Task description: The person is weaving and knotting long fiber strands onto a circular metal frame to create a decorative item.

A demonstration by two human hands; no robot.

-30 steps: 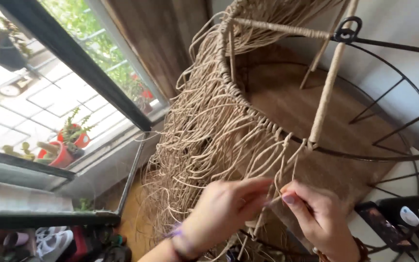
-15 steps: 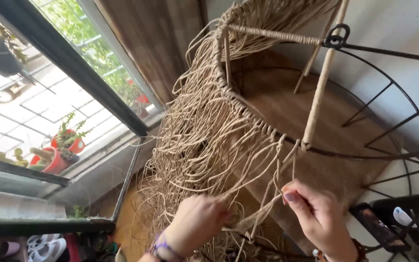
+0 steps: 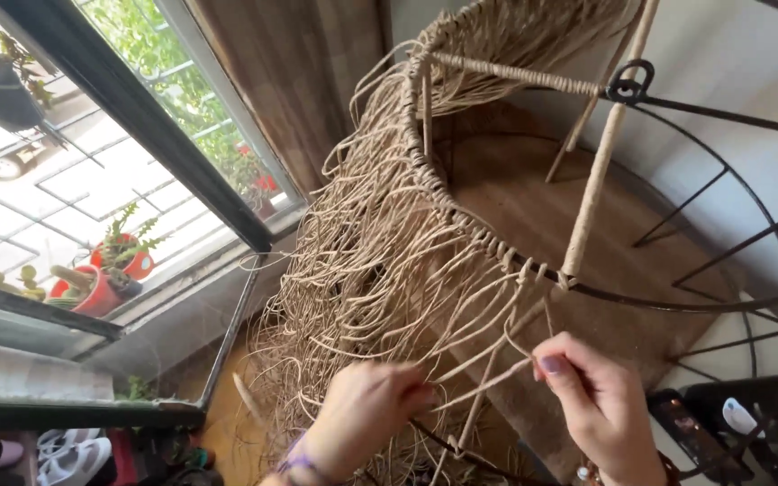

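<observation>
A round black wire frame (image 3: 677, 301) hangs in front of me, with one cord-wrapped spoke (image 3: 601, 162) and many tan cord strands (image 3: 380, 261) looped along its rim and hanging down. My left hand (image 3: 362, 409) is closed on a few of the loose tan strands below the rim. My right hand (image 3: 592, 405) pinches a strand end between thumb and finger, just under the spot where the wrapped spoke meets the rim. The strand runs taut between my two hands.
An open window (image 3: 92, 171) with a dark frame is at the left, with red plant pots (image 3: 101, 288) on its ledge. A brown curtain (image 3: 299, 81) hangs behind the frame. Shoes (image 3: 56, 450) lie on the floor at bottom left. Dark objects (image 3: 740, 423) sit at bottom right.
My left hand has slid left and down along the strands, away from my right hand. The strand between them has drawn tighter. The view has tilted slightly.
</observation>
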